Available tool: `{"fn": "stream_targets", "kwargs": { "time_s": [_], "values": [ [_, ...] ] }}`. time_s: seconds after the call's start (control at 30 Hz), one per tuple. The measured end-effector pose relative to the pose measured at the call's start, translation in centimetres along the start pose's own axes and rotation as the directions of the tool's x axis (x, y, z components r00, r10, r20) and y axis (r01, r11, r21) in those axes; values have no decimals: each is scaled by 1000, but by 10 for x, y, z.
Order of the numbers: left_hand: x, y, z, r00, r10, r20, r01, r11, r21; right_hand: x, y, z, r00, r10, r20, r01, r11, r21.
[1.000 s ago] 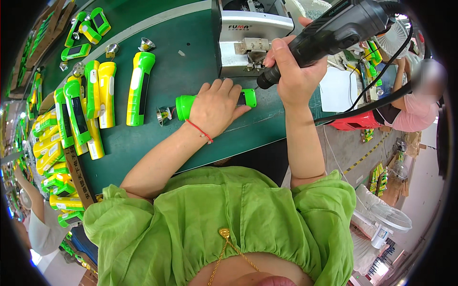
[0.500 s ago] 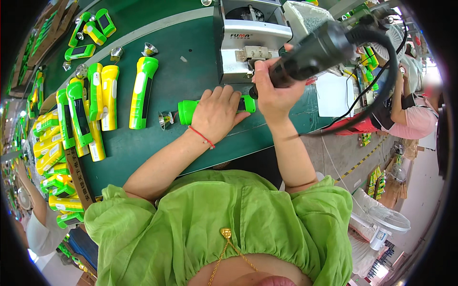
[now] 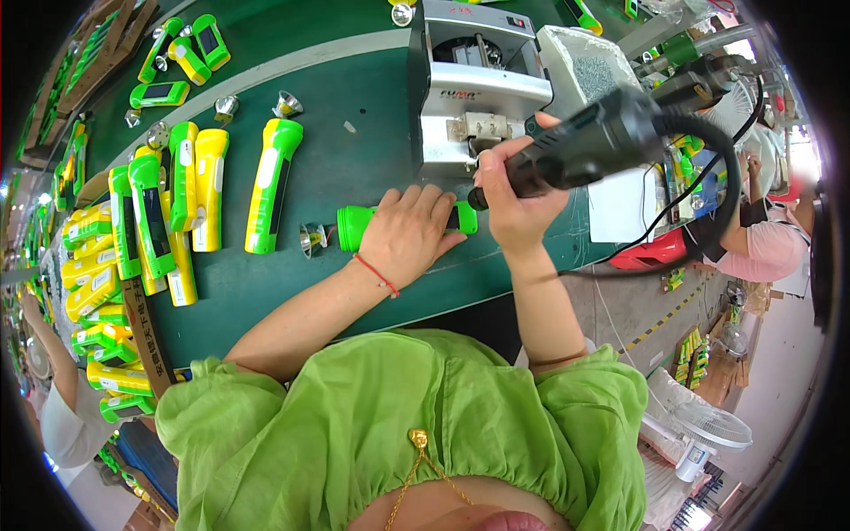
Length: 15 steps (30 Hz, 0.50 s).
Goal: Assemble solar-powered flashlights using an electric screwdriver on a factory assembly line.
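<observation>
Left hand (image 3: 405,226): palm down, fingers curled over a green torch (image 3: 356,228), gripping it against the worktop (image 3: 354,307); thumb set apart on the near side. Torch: lying flat under that hand, head end to the left, a wired reflector (image 3: 310,240) just beside the head.

Right hand (image 3: 521,205): closed around a black driver (image 3: 584,146), held tilted, tip near the torch's right end; contact cannot be told.

Worktop: green; one separate torch (image 3: 273,188) to the left, more torches (image 3: 182,177) clustered beyond it; a metal-fronted machine (image 3: 487,87) and a white box (image 3: 589,66) of small grey pieces behind; white paper (image 3: 623,212) to the right.

Room: a white fan (image 3: 708,427) and a co-worker in pink (image 3: 766,250), right side.
</observation>
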State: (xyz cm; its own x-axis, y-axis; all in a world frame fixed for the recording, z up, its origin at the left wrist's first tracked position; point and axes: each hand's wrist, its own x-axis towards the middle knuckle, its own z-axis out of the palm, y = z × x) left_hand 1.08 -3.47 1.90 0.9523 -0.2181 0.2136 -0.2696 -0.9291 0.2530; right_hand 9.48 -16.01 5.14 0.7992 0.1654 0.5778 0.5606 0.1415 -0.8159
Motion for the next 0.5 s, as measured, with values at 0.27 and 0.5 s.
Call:
{"fn": "stream_targets", "kwargs": {
  "time_s": [0.27,0.5],
  "values": [
    [0,-1,4,1000,17,-23,-18,999,-36,-10,-3,-1,1000,25,13,-25,1000,-13],
    [1,-1,1,1000,7,-9,-8,999,-48,-1,-4,-4,999,25,20,-25,1000,19]
  ]
}}
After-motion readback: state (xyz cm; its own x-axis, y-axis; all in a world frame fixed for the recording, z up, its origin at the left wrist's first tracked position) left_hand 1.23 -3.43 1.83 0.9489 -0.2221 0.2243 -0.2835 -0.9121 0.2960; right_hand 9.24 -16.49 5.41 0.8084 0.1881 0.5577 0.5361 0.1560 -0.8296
